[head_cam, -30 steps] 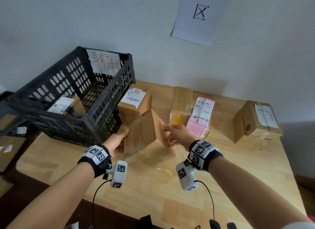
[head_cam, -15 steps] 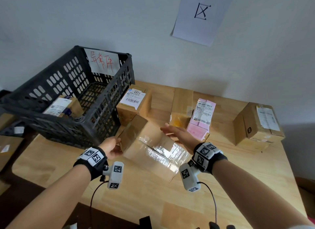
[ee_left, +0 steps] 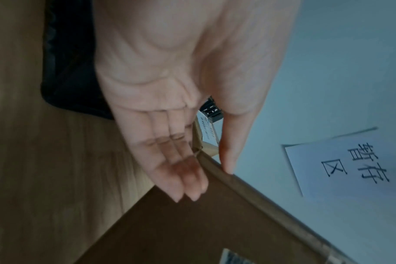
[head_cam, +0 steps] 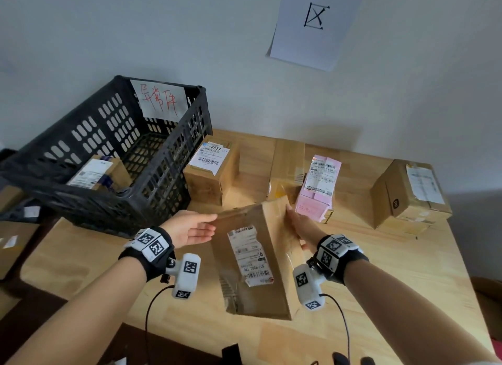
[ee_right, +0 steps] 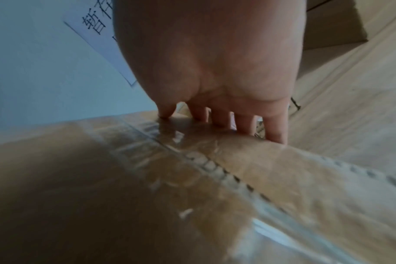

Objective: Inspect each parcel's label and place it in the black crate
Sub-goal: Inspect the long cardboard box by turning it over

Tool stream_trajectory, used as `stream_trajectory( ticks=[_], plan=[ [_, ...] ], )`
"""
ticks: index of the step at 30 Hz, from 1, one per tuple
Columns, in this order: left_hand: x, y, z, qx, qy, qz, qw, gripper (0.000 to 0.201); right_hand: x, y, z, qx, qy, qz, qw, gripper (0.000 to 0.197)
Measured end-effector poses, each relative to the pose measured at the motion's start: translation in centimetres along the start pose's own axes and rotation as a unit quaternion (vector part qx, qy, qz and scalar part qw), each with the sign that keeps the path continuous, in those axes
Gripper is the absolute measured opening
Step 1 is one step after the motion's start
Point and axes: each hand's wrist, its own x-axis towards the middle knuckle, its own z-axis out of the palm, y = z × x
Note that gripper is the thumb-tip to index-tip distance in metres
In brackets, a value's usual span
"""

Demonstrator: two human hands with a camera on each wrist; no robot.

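Note:
I hold a brown cardboard parcel point(head_cam: 273, 296) above the wooden table point(head_cam: 385, 272), its white label point(head_cam: 250, 256) facing up at me. My left hand point(head_cam: 195, 229) touches its left side with straight fingers point(ee_left: 188, 178) and the thumb on the top edge. My right hand point(head_cam: 298, 226) presses its fingers point(ee_right: 276, 128) on the taped right side point(ee_right: 192, 169). The black crate point(head_cam: 108, 136) stands at the left rear with one labelled parcel point(head_cam: 100, 172) inside.
Other parcels wait on the table: a box marked 4977 point(head_cam: 212, 169) beside the crate, a flat brown one point(head_cam: 288, 163), a pink one point(head_cam: 317, 193) and a carton point(head_cam: 410, 199) at the right. More boxes point(head_cam: 13, 242) lie left of the table.
The parcel has been rolled between my hands from standing on an edge, past its taped face, to label side up, and it has come nearer to me.

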Motion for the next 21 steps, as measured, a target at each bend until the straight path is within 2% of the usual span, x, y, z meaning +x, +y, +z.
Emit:
stream_trajectory(
  ticks=[4, 7, 10, 12, 13, 16, 18, 19, 21],
  plan=[
    [0.0, -0.8, 1.0, 0.065, 0.027, 0.007, 0.998, 0.026, 0.7, 1.9, 0.0, 0.031, -0.017, 0.083, 0.996, 0.05],
    [-0.5, -0.7, 1.7, 0.035, 0.008, -0.006, 0.999, 0.027, 1.0, 2.6, -0.1, 0.092, -0.046, 0.111, 0.988, 0.055],
    [-1.7, -0.1, 2.6, 0.025, -0.031, -0.015, 0.999, 0.036, 0.6, 2.5, -0.2, 0.141, -0.034, 0.09, 0.985, 0.052],
    [-2.3, 0.2, 3.1, 0.042, -0.031, 0.003, 0.999, 0.045, -0.3, 2.0, -0.3, 0.176, -0.047, 0.064, 0.981, 0.053],
    [-2.6, 0.4, 3.3, 0.048, -0.018, 0.015, 0.999, 0.048, -0.9, 1.8, -0.3, 0.191, -0.072, 0.045, 0.978, 0.058],
    [-3.3, 1.0, 4.3, 0.051, 0.045, 0.029, 0.997, 0.049, -2.2, 1.8, -0.5, 0.214, -0.156, -0.017, 0.964, 0.098],
    [-4.0, 1.3, 4.7, 0.08, 0.07, 0.019, 0.994, 0.042, -3.3, 1.9, -0.4, 0.216, -0.188, -0.048, 0.957, 0.101],
    [-4.2, 1.3, 4.7, 0.097, 0.073, 0.017, 0.992, 0.046, -3.4, 2.1, -0.4, 0.218, -0.195, -0.052, 0.955, 0.104],
    [-4.7, 1.3, 4.4, 0.107, 0.071, 0.023, 0.991, 0.046, -3.1, 2.4, -0.1, 0.225, -0.2, -0.05, 0.952, 0.118]
  ],
)
